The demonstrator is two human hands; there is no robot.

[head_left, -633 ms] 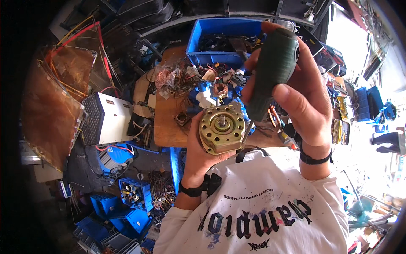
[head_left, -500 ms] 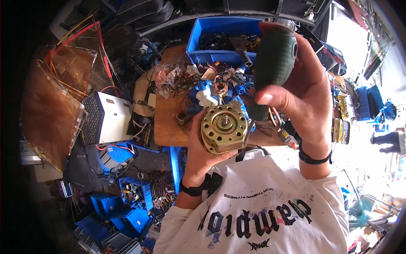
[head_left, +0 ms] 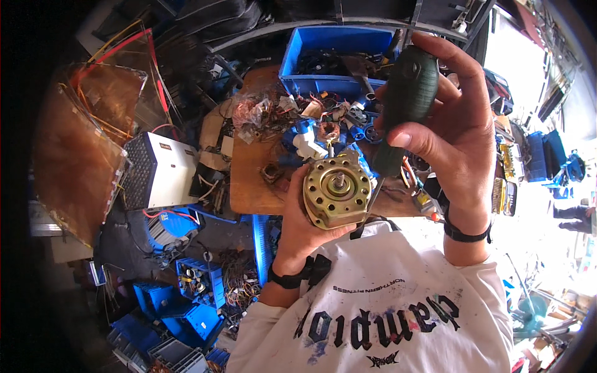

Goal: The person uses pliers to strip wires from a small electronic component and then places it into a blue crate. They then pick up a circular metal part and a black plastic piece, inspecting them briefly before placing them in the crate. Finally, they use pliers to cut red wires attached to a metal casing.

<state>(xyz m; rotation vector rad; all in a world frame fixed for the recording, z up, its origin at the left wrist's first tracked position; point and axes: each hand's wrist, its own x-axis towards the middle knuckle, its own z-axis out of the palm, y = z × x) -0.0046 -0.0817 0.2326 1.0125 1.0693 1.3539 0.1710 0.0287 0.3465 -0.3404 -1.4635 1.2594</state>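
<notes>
My left hand (head_left: pixel 296 231) is closed around a brass-coloured electric motor (head_left: pixel 331 214) above the table's front edge. The motor's round end plate faces up, with a ring of holes and a short threaded shaft in the middle. My right hand (head_left: pixel 457 133) grips the dark green handle of a screwdriver (head_left: pixel 408 93), thumb on one side and fingers on the other. The screwdriver slants down to the motor's right side, its thin blade running along the edge. Its tip is hidden behind the motor.
A wooden table (head_left: pixel 252 186) bears wires, plastic bags, blue and white plugs and pliers (head_left: pixel 407 173). At its back stands a blue bin (head_left: pixel 323 82) of dark parts. A white metal box (head_left: pixel 169 168) is on the left, blue crates (head_left: pixel 199 320) low down.
The screwdriver handle has turned in my right hand, and my index finger now lies higher, over its end. Both hands and the motor sit slightly farther right in the view.
</notes>
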